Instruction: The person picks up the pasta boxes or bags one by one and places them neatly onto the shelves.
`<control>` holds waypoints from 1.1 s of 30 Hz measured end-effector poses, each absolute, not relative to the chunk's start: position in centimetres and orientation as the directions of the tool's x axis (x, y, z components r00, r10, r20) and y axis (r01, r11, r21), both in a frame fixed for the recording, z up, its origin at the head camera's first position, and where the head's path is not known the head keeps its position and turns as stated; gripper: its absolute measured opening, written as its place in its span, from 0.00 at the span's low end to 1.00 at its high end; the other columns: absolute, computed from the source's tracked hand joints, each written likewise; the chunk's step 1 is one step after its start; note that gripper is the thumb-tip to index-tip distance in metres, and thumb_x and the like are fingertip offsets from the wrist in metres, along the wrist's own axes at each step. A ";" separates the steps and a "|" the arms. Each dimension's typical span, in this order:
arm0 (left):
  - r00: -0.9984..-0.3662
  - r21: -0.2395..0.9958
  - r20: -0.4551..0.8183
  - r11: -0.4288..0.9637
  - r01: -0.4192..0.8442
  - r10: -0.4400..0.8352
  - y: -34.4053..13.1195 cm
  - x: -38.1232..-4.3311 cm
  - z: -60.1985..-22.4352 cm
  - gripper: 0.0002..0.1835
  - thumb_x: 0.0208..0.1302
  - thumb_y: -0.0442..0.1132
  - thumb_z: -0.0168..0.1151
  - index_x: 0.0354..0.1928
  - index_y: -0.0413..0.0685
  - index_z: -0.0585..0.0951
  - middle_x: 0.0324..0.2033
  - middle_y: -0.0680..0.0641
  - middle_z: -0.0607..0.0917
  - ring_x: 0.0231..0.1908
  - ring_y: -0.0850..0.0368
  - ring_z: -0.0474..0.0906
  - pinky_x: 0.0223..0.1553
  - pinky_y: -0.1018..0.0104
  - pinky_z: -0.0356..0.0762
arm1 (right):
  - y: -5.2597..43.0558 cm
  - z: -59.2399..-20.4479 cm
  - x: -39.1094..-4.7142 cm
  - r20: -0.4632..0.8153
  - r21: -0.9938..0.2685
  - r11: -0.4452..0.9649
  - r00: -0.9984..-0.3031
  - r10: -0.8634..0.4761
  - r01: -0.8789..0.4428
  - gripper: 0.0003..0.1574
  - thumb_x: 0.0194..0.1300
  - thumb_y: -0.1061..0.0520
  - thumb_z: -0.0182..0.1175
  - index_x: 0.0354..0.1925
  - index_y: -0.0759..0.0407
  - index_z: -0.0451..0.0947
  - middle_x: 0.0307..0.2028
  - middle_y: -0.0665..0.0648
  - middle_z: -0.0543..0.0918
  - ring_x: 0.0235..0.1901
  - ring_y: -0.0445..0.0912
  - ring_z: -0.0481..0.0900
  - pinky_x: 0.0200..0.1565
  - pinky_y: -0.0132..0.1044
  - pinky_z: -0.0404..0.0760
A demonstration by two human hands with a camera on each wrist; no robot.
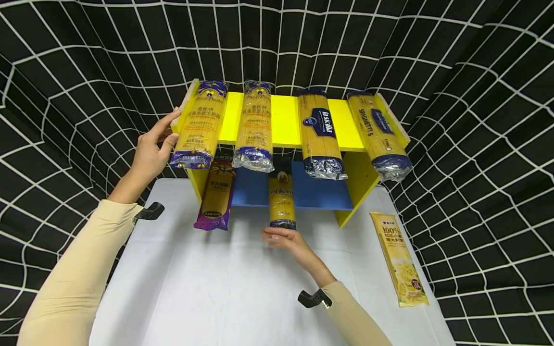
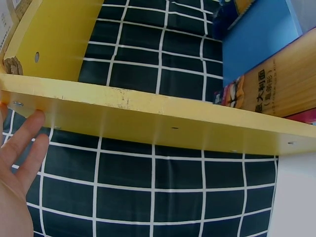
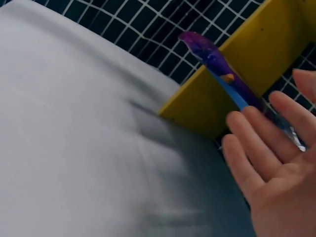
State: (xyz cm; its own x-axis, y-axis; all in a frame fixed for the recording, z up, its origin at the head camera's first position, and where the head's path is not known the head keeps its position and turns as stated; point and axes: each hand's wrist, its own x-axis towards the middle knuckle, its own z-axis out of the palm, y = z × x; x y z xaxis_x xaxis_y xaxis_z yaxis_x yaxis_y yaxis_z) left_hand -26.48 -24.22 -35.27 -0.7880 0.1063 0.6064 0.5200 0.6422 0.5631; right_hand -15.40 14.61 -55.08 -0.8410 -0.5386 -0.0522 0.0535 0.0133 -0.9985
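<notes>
My left hand [image 1: 151, 149] is at the left side panel of a yellow shelf [image 1: 285, 120], fingertips against its upper edge; in the left wrist view its fingers [image 2: 32, 148] are spread along the panel. My right hand [image 1: 290, 242], fingers extended, is at the front end of a yellow ankara spaghetti pack [image 1: 282, 202] on the blue lower board [image 1: 320, 187]. Whether it touches the pack I cannot tell. In the right wrist view its palm faces up and the fingers [image 3: 256, 143] are loosely straight. A purple-ended spaghetti pack [image 1: 216, 197] lies to the left on the lower board, jutting over its front edge.
On the top board lie two blue-ended spaghetti packs [image 1: 201, 122] [image 1: 255, 125], a la sicilia pack [image 1: 321, 132] and a Spaghetti 5 pack [image 1: 378, 134]. A light yellow noodle pack [image 1: 400, 259] lies on the white table [image 1: 242, 298] at right. Black gridded cloth [image 1: 277, 43] surrounds the table.
</notes>
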 end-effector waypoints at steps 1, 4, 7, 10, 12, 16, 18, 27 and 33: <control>-0.789 0.565 0.605 0.643 0.518 0.105 -24.2 -26.5 -35.2 0.27 0.74 0.42 0.54 0.73 0.68 0.66 0.72 0.60 0.69 0.54 0.41 0.81 0.52 0.88 0.67 | 15.0 -55.0 -15.3 -0.059 -0.998 0.018 -0.828 -0.558 0.059 0.27 0.76 0.53 0.51 0.67 0.61 0.70 0.65 0.65 0.76 0.62 0.57 0.78 0.63 0.55 0.76; -0.794 0.568 0.599 0.646 0.510 0.101 -24.2 -26.5 -35.2 0.28 0.74 0.43 0.53 0.73 0.69 0.66 0.72 0.60 0.69 0.54 0.41 0.81 0.52 0.87 0.68 | 16.7 -54.4 -14.8 -0.050 -0.998 0.012 -0.777 -0.628 0.055 0.27 0.77 0.53 0.49 0.70 0.60 0.68 0.65 0.68 0.75 0.62 0.58 0.78 0.63 0.58 0.75; -0.794 0.567 0.599 0.645 0.513 0.105 -24.2 -26.6 -35.3 0.28 0.74 0.43 0.54 0.73 0.68 0.66 0.72 0.60 0.69 0.54 0.40 0.81 0.51 0.88 0.67 | 19.5 -53.8 -14.5 0.005 -0.999 -0.040 -0.719 -0.695 0.031 0.28 0.78 0.57 0.45 0.71 0.64 0.63 0.65 0.71 0.74 0.63 0.60 0.77 0.63 0.58 0.75; -0.789 0.564 0.604 0.642 0.519 0.108 -24.2 -26.6 -35.3 0.28 0.73 0.42 0.54 0.73 0.67 0.66 0.72 0.61 0.68 0.54 0.41 0.81 0.51 0.88 0.67 | 23.0 -53.0 -14.3 0.076 -0.991 -0.130 -0.672 -0.737 0.029 0.28 0.79 0.63 0.38 0.72 0.67 0.60 0.66 0.69 0.73 0.65 0.60 0.75 0.64 0.54 0.75; -0.788 0.562 0.607 0.642 0.521 0.107 -24.3 -26.7 -35.4 0.28 0.73 0.42 0.54 0.73 0.68 0.66 0.72 0.61 0.68 0.54 0.45 0.82 0.51 0.88 0.68 | 25.7 -52.3 -14.2 0.117 -0.980 -0.195 -0.654 -0.748 0.048 0.29 0.78 0.67 0.33 0.73 0.67 0.57 0.68 0.68 0.72 0.66 0.59 0.73 0.66 0.51 0.74; -0.789 0.560 0.606 0.647 0.517 0.106 -24.3 -26.7 -35.5 0.28 0.74 0.43 0.54 0.72 0.70 0.66 0.72 0.63 0.68 0.54 0.62 0.81 0.52 0.88 0.68 | 31.5 -51.2 -14.0 0.148 -0.965 -0.255 -0.664 -0.733 0.067 0.31 0.77 0.70 0.27 0.75 0.68 0.53 0.70 0.68 0.68 0.69 0.58 0.70 0.68 0.44 0.73; -0.788 0.563 0.607 0.643 0.519 0.105 -24.3 -26.7 -35.5 0.28 0.74 0.43 0.54 0.72 0.70 0.66 0.72 0.63 0.68 0.54 0.63 0.81 0.51 0.88 0.68 | 34.6 -51.1 -13.8 0.116 -0.977 -0.209 -0.708 -0.696 0.045 0.31 0.78 0.70 0.26 0.75 0.66 0.52 0.70 0.65 0.69 0.68 0.54 0.71 0.67 0.40 0.74; -0.786 0.562 0.609 0.642 0.521 0.105 -24.4 -26.7 -35.5 0.28 0.74 0.42 0.54 0.72 0.70 0.66 0.71 0.62 0.69 0.54 0.55 0.81 0.52 0.87 0.68 | 44.8 -52.8 -11.9 -0.257 -0.926 0.309 -0.962 -0.096 0.216 0.37 0.78 0.50 0.49 0.78 0.53 0.51 0.57 0.32 0.76 0.51 0.22 0.76 0.50 0.25 0.78; -0.784 0.566 0.611 0.632 0.529 0.108 -24.3 -26.6 -35.4 0.28 0.73 0.41 0.54 0.73 0.68 0.66 0.72 0.61 0.69 0.54 0.46 0.81 0.52 0.86 0.69 | 47.1 -55.5 -11.1 -0.365 -0.763 0.493 -0.908 0.203 0.417 0.43 0.74 0.42 0.52 0.78 0.47 0.47 0.76 0.69 0.54 0.53 0.37 0.72 0.50 0.37 0.75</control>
State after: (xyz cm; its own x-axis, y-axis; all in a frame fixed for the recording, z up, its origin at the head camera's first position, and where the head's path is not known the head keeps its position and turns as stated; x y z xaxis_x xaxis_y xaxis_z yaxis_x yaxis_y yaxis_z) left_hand -26.59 -24.31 -35.43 -0.7839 0.1078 0.6115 0.5287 0.6324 0.5662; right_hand -11.08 47.10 -55.47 -0.9084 0.2033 -0.3653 0.4173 0.4932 -0.7633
